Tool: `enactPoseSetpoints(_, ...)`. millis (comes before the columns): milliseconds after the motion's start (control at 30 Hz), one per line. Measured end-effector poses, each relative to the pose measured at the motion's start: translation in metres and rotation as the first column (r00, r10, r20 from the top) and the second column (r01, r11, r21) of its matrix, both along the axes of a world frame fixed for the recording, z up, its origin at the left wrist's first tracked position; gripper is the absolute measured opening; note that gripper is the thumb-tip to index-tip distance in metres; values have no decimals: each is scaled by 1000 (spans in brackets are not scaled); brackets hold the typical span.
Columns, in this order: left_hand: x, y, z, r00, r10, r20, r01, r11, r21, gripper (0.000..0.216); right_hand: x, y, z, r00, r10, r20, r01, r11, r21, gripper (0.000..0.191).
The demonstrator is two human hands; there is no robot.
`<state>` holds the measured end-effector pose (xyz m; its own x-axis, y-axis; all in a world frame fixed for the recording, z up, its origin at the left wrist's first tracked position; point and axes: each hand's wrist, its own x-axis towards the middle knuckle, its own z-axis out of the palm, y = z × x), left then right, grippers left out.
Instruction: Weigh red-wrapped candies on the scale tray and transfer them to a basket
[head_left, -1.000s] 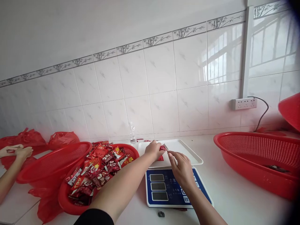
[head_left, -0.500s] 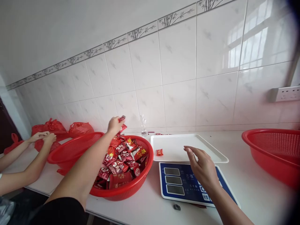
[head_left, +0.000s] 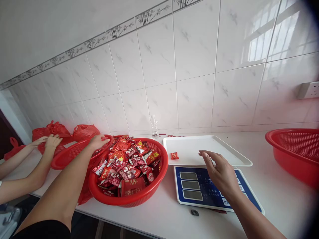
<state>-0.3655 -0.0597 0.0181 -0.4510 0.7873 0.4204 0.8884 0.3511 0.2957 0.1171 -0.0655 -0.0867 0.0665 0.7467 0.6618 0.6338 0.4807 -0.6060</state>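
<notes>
My left hand reaches out to the left, over the spot where the rim of a shallow red basket meets the red basket heaped with red wrapped candies. Its fingers are bent downward, and what they hold, if anything, is hidden. My right hand hovers open, fingers apart and holding nothing, above the blue scale at the front edge of the white tray. One small red candy lies alone on the tray's left part.
Another person's two hands rest on red plastic bags at the far left. A big red basket stands at the right. A small clear bottle stands by the tiled wall. A small dark piece lies before the scale.
My left hand left the tray, rose above the candy basket with a red wrapper, then dropped left to the basket rims. My right hand opened and stayed over the scale. The view swung left.
</notes>
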Motion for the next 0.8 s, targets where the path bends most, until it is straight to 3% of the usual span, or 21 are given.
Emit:
enactPoseSetpoints(100,50,21,0,987,-161,21,161,987,-9,19,0,0,-1,1000,4,-3,-4,1000,-1,46)
enactPoseSetpoints(167,96,31,-3,934,-348,87,351,936,-32,19,0,0,-1,1000,10,-8,-10,1000,0,46)
enactPoseSetpoints(233,146,35,-10,840,-531,110,542,833,-114,23,0,0,-1,1000,20,-11,-20,1000,0,45)
enactPoseSetpoints(333,214,32,-25,643,-754,138,758,598,-262,31,0,0,-2,999,31,-11,-31,1000,-2,44)
enactPoseSetpoints(433,259,26,-33,587,-797,141,786,519,-335,44,1,0,-2,999,33,-16,-34,999,-5,44)
enactPoseSetpoints(533,282,23,-34,555,-820,137,782,459,-423,47,1,0,-1,999,39,-24,-39,999,-17,44)
enactPoseSetpoints(667,291,20,-36,557,-829,53,742,468,-480,27,1,-1,0,998,43,-43,-44,999,-26,45)
enactPoseSetpoints(800,277,21,-32,523,-850,-56,793,510,-335,19,2,-1,0,996,54,-74,-56,998,-29,45)
